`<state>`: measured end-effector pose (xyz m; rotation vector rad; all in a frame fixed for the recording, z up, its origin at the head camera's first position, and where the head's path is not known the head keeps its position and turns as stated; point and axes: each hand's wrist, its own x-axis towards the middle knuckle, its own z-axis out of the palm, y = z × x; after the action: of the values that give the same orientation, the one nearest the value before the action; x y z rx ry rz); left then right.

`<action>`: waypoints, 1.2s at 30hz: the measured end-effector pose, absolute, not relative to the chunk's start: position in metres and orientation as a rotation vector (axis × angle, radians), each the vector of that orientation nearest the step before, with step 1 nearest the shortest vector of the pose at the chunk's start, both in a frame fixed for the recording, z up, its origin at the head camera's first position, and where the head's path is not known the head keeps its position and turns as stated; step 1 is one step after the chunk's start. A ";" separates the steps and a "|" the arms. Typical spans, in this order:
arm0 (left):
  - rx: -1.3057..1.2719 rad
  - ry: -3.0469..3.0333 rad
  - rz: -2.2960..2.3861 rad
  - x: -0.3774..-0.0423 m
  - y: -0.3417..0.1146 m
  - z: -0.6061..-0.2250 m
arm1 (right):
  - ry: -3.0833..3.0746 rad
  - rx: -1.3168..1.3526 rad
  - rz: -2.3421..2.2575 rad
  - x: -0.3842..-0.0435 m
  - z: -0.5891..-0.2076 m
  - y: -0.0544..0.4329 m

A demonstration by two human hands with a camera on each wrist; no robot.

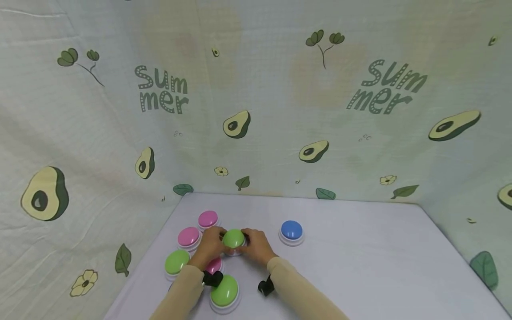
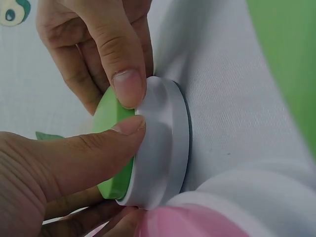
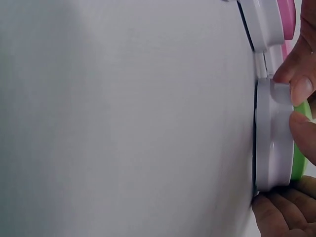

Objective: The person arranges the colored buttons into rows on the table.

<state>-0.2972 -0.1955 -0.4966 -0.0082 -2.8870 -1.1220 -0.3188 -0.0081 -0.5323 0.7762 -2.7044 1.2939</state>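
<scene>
With our left hand and right hand we clamp grip on green button, wide room toward table's right edge.

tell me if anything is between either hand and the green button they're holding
Nothing visible is: the left hand and right hand grip the green button directly. A pink button sits near the left hand, not in between.

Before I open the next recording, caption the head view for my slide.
Left grip and right grip hold a green button; a blue button sits apart to the right.
</scene>
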 end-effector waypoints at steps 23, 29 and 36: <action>-0.207 -2.831 -1.107 -0.315 -0.142 -0.473 | -2.658 0.643 1.530 -0.324 -0.498 0.049; -0.267 -2.774 -1.213 -0.321 -0.111 -0.472 | -2.636 0.576 1.486 -0.324 -0.489 0.078; -0.272 -2.721 -1.285 -0.324 -0.073 -0.473 | -2.637 0.476 1.392 -0.323 -0.485 0.113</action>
<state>-0.3235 -0.0725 -0.4726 -0.2717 -2.7209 -1.2848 -0.3231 0.1126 -0.4849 0.4761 -2.6370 1.3917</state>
